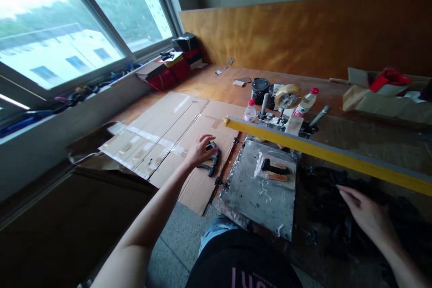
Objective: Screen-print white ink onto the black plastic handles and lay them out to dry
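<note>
My left hand [200, 149] reaches out over flattened cardboard [158, 135] and closes its fingers on a black clamp-like tool [212, 162] lying there. My right hand [362, 211] lies flat with fingers stretched out on a dark sheet [324, 184] on the bench, holding nothing. A long yellow straightedge [324, 153] runs diagonally above it. Between my hands sits a grey metal plate [261, 186] with a scraper [275, 170] on it.
Behind the straightedge stand two small bottles with red caps [250, 111], a roll of tape [287, 96] and a black pot [260, 88]. A cardboard box [381, 99] with a red item is at the far right. Tools line the window sill [101, 83].
</note>
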### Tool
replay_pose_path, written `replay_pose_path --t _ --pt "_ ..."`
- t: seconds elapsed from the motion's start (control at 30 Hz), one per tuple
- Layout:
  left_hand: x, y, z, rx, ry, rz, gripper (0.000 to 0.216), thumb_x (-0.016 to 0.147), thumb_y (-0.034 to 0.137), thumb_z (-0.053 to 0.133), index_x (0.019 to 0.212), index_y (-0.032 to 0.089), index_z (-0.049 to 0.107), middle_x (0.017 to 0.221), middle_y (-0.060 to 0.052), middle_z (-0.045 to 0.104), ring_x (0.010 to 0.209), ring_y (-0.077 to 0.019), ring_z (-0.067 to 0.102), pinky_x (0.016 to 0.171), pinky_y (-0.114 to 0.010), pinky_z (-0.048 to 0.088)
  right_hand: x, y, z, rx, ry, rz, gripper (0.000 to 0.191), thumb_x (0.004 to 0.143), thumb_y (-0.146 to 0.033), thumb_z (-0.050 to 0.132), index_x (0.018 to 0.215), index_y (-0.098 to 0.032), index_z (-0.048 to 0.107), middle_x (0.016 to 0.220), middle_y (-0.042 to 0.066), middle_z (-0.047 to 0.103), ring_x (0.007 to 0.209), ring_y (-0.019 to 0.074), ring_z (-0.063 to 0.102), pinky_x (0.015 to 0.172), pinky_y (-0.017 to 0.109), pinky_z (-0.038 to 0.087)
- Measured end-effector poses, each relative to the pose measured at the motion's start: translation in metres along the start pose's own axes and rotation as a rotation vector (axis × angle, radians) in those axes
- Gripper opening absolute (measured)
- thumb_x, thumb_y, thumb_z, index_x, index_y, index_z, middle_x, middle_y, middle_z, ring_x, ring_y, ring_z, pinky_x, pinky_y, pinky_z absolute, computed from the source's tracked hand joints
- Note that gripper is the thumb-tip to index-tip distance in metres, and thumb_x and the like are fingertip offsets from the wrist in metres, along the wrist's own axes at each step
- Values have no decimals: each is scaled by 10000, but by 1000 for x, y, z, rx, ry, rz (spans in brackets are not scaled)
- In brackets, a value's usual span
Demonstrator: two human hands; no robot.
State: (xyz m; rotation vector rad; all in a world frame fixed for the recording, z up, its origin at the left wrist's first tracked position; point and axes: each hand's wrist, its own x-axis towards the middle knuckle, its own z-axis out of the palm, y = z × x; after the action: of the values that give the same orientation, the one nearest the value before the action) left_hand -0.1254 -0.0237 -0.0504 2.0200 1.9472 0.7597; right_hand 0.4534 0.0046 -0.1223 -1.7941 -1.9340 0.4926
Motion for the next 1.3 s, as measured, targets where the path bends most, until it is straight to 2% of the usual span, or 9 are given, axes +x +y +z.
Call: replay_pose_path --t 0.13,0.23,0.33,0.53,0.7,0.9,1.07,1.17,1.3 --pt "-14 -91 45 255 -251 -137 566 751 389 703 1273 208 583 1423 -124 490 1315 -322 425 1093 -483 354 -27 -143 57 237 -278 -192 313 873 -461 503 1052 -313 713 1102 73 719 999 273 679 893 416 531" --pt "-9 -123 64 279 -277 -173 629 767 424 681 1344 223 534 1459 -126 453 1346 -329 374 1102 -512 323 -27 -253 113 297 -487 -430 283 929 -309 466 1058 -255 713 1073 53 720 1003 210 662 903 348 518" --pt "2 -141 67 265 -322 -139 680 707 502 720 1326 266 565 1469 -91 452 1369 -365 319 1108 -544 286 -17 -334 177 200 -596 -606 244 921 -230 509 1060 -216 709 1076 54 707 1030 188 629 960 330 475" --pt "6 -165 69 285 -386 -63 601 693 480 717 1264 320 616 1469 -60 457 1350 -384 330 1048 -540 340 1 -409 284 -323 -630 -638 371 777 -293 700 1121 -166 640 1329 154 531 1128 301 542 821 431 541" --pt "2 -172 74 288 -310 47 416 760 309 622 1169 248 665 1305 -90 595 1114 -284 556 962 -424 419 9 -425 321 -445 -586 -582 276 857 -133 514 1087 -96 661 1359 235 473 1068 302 575 690 400 570" --pt "-1 -169 64 274 -269 145 355 756 284 583 1074 187 707 1163 -115 663 940 -247 637 908 -375 447 12 -429 307 -437 -604 -638 253 841 -138 546 1039 -63 685 1262 217 559 945 281 638 663 378 568" --pt "-19 -147 44 317 -98 83 418 786 404 585 1112 163 688 1190 -122 644 911 -271 642 853 -387 478 0 -423 246 -365 -387 -814 192 878 -111 490 927 -105 676 1064 130 620 815 239 634 571 374 539" --pt "-25 -106 41 250 -30 72 488 799 531 579 1099 160 681 1163 -115 644 902 -268 649 827 -378 497 -13 -397 182 -293 -245 -855 203 921 -136 459 888 -141 659 1038 85 610 878 212 592 633 353 531" --pt "-22 -7 57 138 -15 97 550 770 640 591 1063 185 690 1135 -94 643 943 -263 643 814 -364 513 -47 -321 87 -150 -85 -803 198 941 -231 502 871 -197 684 964 55 627 1008 194 533 874 350 475"
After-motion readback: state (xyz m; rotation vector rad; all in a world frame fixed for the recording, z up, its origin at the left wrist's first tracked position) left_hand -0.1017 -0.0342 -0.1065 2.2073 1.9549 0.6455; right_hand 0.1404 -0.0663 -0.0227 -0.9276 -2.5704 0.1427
